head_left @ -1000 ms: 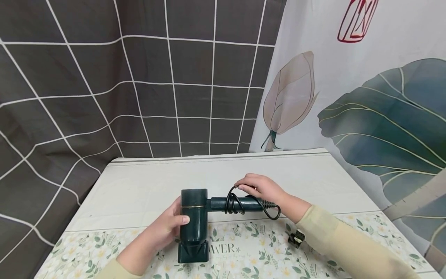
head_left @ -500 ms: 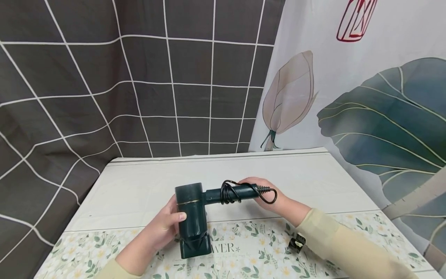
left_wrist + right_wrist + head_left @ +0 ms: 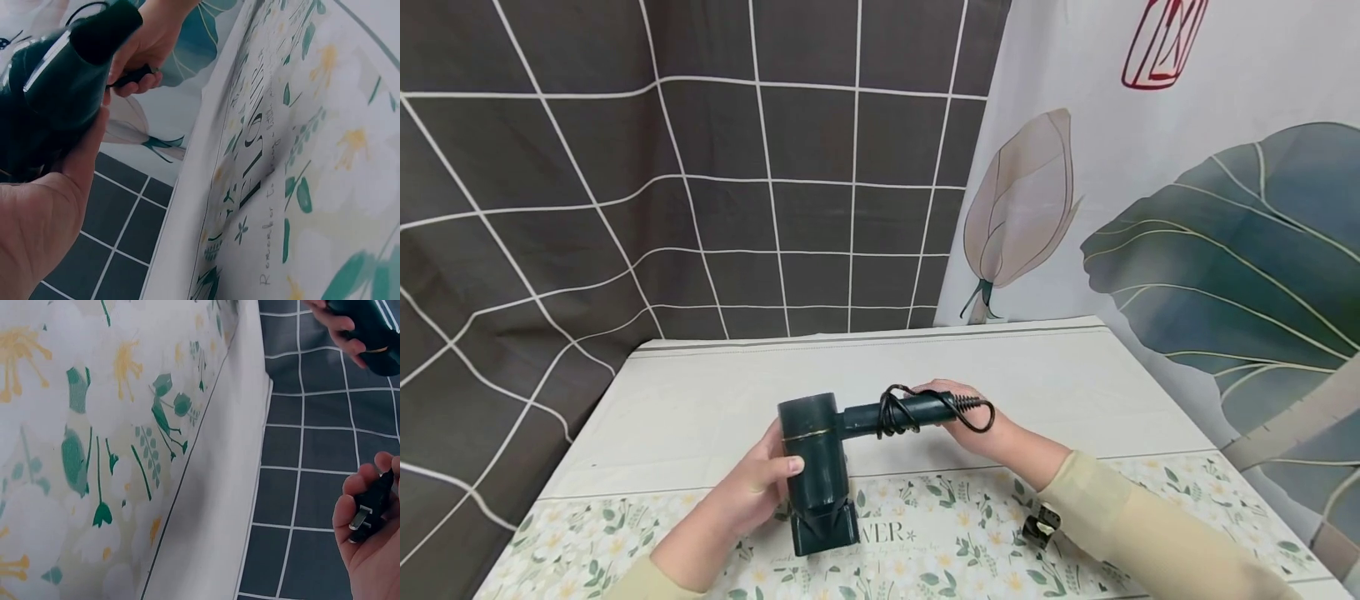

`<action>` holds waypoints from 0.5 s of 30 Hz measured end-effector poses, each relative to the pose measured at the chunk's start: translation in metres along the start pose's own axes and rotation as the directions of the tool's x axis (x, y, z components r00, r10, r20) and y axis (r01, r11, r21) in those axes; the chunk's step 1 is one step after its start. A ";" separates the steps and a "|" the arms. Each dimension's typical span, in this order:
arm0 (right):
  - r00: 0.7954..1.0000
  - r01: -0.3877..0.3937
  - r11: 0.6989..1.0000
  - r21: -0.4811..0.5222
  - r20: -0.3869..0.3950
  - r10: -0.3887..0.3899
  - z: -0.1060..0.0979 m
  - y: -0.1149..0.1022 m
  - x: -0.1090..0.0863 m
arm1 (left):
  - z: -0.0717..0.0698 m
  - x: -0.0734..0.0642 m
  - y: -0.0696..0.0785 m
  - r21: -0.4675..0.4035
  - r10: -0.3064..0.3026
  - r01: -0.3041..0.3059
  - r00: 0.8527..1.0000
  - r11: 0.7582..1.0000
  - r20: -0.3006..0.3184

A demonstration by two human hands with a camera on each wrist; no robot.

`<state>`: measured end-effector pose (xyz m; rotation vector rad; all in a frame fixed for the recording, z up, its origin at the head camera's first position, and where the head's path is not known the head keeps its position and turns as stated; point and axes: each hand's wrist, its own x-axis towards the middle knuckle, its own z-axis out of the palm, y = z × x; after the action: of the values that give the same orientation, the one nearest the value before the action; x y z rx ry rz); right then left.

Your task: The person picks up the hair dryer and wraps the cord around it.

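A dark green hair dryer [image 3: 817, 475] is held over the table, its nozzle [image 3: 824, 531] toward me and its handle [image 3: 861, 421] pointing right. My left hand [image 3: 754, 483] grips the barrel from the left, thumb on top. A black cord [image 3: 891, 413] is wound around the handle, with a loop at its end. Behind the handle's end is my right hand [image 3: 981, 432], partly hidden in the head view. The right wrist view shows its curled fingers holding the cord's black plug [image 3: 373, 509], with a metal prong visible. In the left wrist view, the nozzle [image 3: 103, 31] hides part of the handle.
A white cloth [image 3: 737, 383] with a floral, lettered front band [image 3: 1000, 550] covers the table. A small black device [image 3: 1042, 525] sits beside the right sleeve. Dark gridded fabric [image 3: 812, 217] hangs behind, and a white leaf-printed curtain [image 3: 1105, 167] stands at the right.
The dryer's handle has risen and tilted slightly. My right hand has gone from lifting the cord above the handle to behind the handle's end. The left hand keeps its grip.
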<state>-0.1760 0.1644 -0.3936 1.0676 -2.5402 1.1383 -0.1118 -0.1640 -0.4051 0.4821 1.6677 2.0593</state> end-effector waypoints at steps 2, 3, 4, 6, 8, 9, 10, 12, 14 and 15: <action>0.992 0.121 0.993 0.010 -0.028 -0.121 0.002 0.002 0.000 | 0.000 0.000 -0.001 0.002 -0.030 0.030 0.999 1.000 0.037; 0.989 0.144 0.989 0.016 -0.028 -0.144 0.003 0.003 0.000 | 0.001 0.000 -0.001 -0.002 -0.047 0.047 0.997 0.999 0.054; 0.988 0.155 0.988 0.017 -0.018 -0.155 0.004 0.003 0.001 | 0.002 0.001 -0.002 -0.007 -0.062 0.063 0.996 0.998 0.071; 0.994 0.109 0.994 0.021 0.027 -0.109 0.007 0.004 0.001 | 0.006 0.002 -0.003 -0.024 -0.084 0.087 0.990 0.996 0.110; 0.996 0.051 0.999 0.005 0.069 -0.051 0.009 0.001 0.001 | 0.010 0.003 -0.004 -0.044 -0.099 0.108 0.982 0.993 0.160; 0.996 0.022 1.000 -0.013 0.083 -0.021 0.011 -0.001 0.001 | 0.013 0.004 -0.004 -0.052 -0.106 0.117 0.978 0.992 0.182; 0.996 0.000 1.000 -0.028 0.091 0.003 0.012 -0.003 0.001 | 0.015 0.005 -0.004 -0.059 -0.106 0.120 0.973 0.991 0.206; 0.994 -0.053 0.998 -0.034 0.089 0.056 0.015 -0.007 0.001 | 0.020 0.006 -0.006 -0.064 -0.112 0.131 0.963 0.989 0.244; 0.994 -0.077 0.996 -0.034 0.069 0.079 0.016 -0.010 0.002 | 0.024 0.007 -0.006 -0.057 -0.121 0.141 0.956 0.988 0.266; 0.995 -0.077 0.996 -0.040 0.055 0.080 0.017 -0.010 0.002 | 0.026 0.007 -0.007 -0.052 -0.127 0.146 0.954 0.988 0.271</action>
<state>-0.1685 0.1470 -0.3984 1.0133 -2.6583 1.0884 -0.1035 -0.1375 -0.4066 0.5760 1.4239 1.8549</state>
